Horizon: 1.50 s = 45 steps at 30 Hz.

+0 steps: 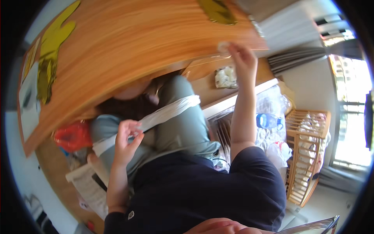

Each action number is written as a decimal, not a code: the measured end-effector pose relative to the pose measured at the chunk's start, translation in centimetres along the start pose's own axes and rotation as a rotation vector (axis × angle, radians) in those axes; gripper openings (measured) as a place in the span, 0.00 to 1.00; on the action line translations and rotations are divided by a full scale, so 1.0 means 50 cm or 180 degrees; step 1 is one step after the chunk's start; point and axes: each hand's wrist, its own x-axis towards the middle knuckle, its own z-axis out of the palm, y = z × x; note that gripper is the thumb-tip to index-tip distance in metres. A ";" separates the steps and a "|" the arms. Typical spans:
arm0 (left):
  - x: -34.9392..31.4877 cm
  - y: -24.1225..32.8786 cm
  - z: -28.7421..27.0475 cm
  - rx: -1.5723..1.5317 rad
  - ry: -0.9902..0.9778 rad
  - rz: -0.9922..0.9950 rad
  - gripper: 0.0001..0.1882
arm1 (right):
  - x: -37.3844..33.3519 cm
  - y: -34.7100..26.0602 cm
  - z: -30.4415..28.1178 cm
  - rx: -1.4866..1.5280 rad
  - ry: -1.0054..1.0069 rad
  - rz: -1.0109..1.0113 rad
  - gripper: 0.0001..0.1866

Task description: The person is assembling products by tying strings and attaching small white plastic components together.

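My right hand [244, 58] is raised at the desk's right front edge. Its fingers pinch a small whitish, see-through thing [223, 47], too blurred to name. Over my lap, my left hand [127, 143] is half curled, with thumb and fingertips drawn together; what they hold, if anything, is too small to make out. A long, crumpled white strip [171, 112] lies across both thighs and passes behind the left fingers. I cannot tell whether that hand touches it.
The wooden desk [128, 43] carries a yellow-gold foil piece [54, 46] at left and another gold foil piece [218, 11] at the far edge. A red plastic bag [73, 136] sits left of my legs. To the right are a blue clear bottle [268, 121] and a slatted wooden rack [302, 156].
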 end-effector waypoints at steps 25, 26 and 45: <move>-0.021 0.003 0.019 0.0859 -0.0223 -0.0109 0.09 | 0.282 0.220 -0.389 -0.1210 0.0892 0.0502 0.14; -0.027 0.003 0.011 0.0870 -0.0144 -0.0149 0.08 | 0.288 0.233 -0.386 -0.1165 0.0944 0.0508 0.14; -0.003 -0.092 -0.212 0.2726 0.0506 -0.0690 0.14 | -0.312 0.087 0.256 -0.0489 -0.2020 -0.0519 0.06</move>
